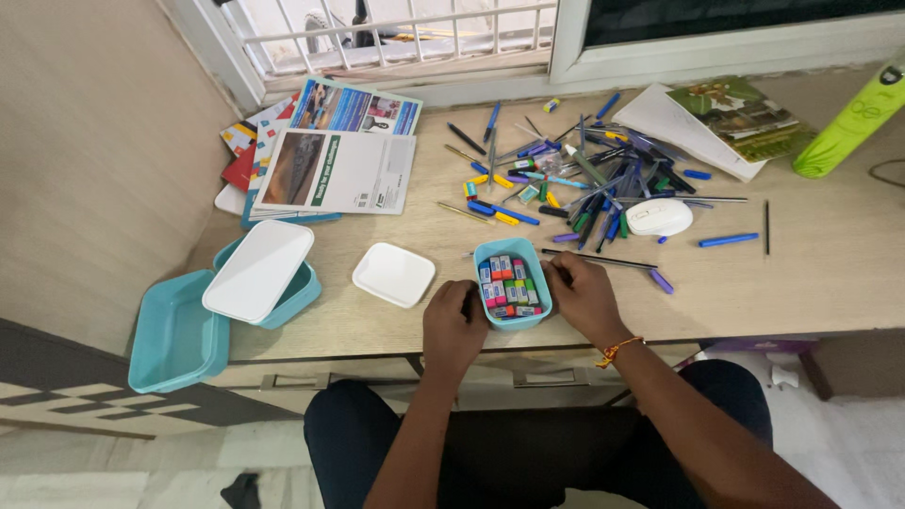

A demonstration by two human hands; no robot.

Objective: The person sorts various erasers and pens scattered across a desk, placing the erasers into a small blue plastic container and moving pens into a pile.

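Observation:
A small teal box (490,253) filled with several coloured erasers (507,287) sits near the desk's front edge. My left hand (454,325) grips its left side and my right hand (583,295) grips its right side. Its small white lid (394,274) lies flat on the desk just left of the box. Behind the box spreads a heap of pens and pencils (584,184), with a thin black pencil (603,259) lying close to my right fingers.
Two larger teal containers (177,332) stand at the left edge, one under a white lid (258,270). Magazines (335,155) are stacked at back left. A white mouse (659,217), a book (735,113) and a green bottle (848,123) lie at right.

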